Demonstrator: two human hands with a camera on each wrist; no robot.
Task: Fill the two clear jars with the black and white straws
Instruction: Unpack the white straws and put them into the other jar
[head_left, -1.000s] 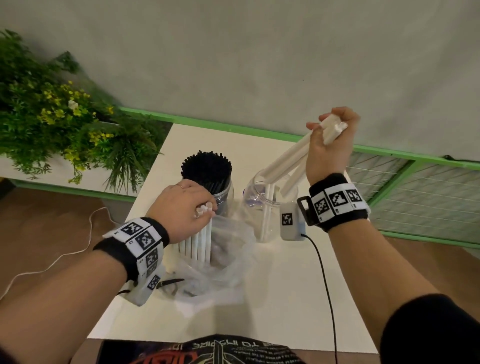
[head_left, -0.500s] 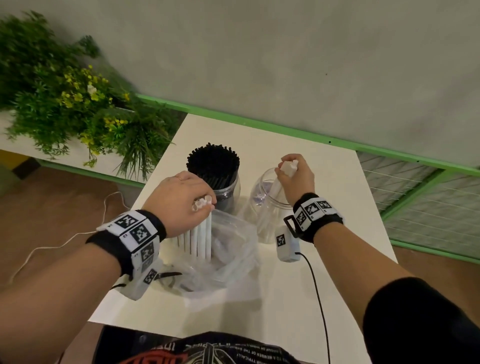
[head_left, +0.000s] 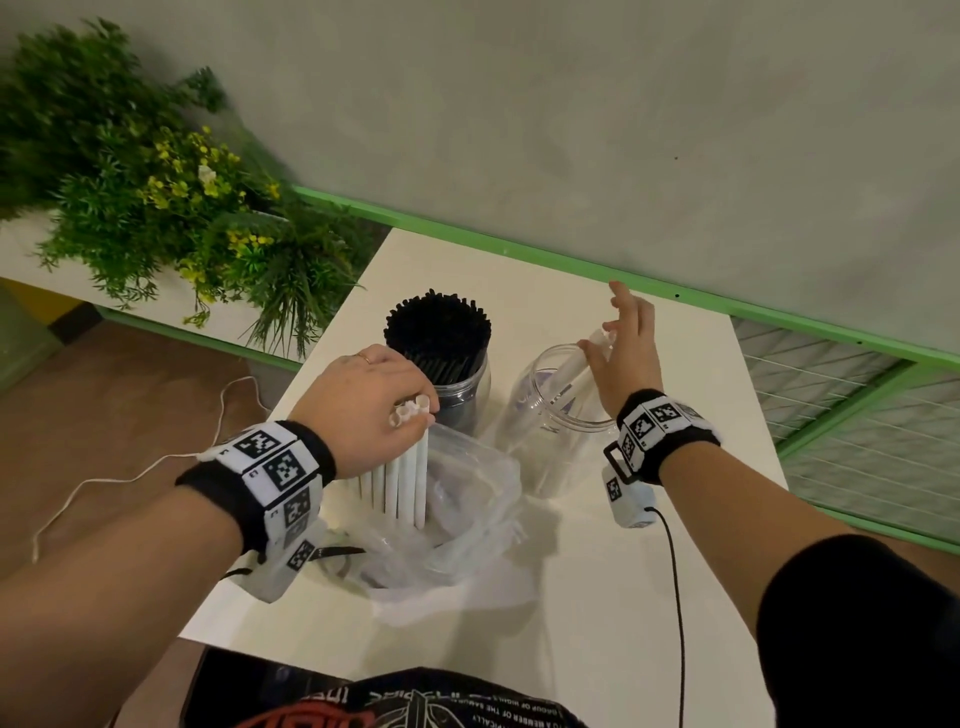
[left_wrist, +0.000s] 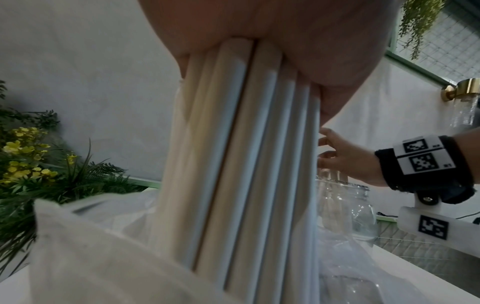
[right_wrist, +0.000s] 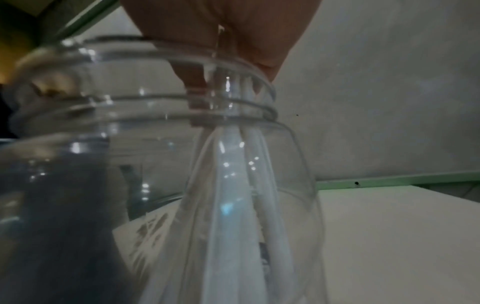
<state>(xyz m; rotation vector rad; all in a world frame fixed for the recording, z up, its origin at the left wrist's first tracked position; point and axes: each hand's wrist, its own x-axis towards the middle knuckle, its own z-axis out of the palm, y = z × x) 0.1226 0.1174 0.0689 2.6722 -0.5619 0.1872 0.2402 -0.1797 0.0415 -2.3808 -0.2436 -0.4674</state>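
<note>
My left hand (head_left: 402, 415) grips a bundle of white straws (head_left: 405, 480) that stands upright in a crumpled clear plastic bag (head_left: 467, 514). The left wrist view shows the same bundle (left_wrist: 246, 164) under my palm. Behind it, a clear jar (head_left: 465, 395) is packed with black straws (head_left: 439, 332). To the right stands the second clear jar (head_left: 524, 415) with a few white straws (head_left: 571, 366) leaning inside. My right hand (head_left: 610, 325) hovers at their tops with fingers spread and grips nothing. Through the glass (right_wrist: 155, 123) the right wrist view shows those straws (right_wrist: 233, 185).
The white table (head_left: 597, 597) ends at a green-framed wall behind. Leafy plants with yellow flowers (head_left: 156, 197) stand off its left edge. A green wire-mesh panel (head_left: 857, 415) lies to the right. A black cable (head_left: 675, 597) runs from my right wrist camera across the table.
My right hand brought its white straws down from the air into the right jar and then spread its fingers, letting them go. My left hand kept gripping its bundle in place.
</note>
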